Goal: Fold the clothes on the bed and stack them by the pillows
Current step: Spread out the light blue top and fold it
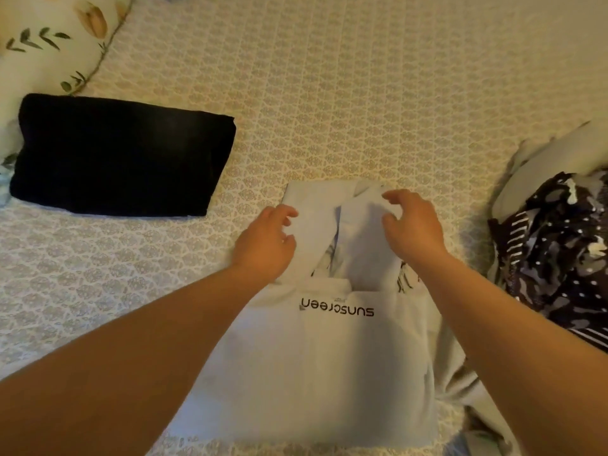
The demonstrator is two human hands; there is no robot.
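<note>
so, mid-fold on the white shirt (329,350), center of bed (362,93). left hand (263,241) and right hand (411,228) half-curled over the sleeves, gripping nothing. probably next: fold in half, stack by black pile (121,153).

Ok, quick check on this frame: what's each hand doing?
Left hand: fingers loosely curled, resting on the pale grey printed top, nothing gripped.
Right hand: fingers curled over its folded sleeve, grip unclear.
</note>
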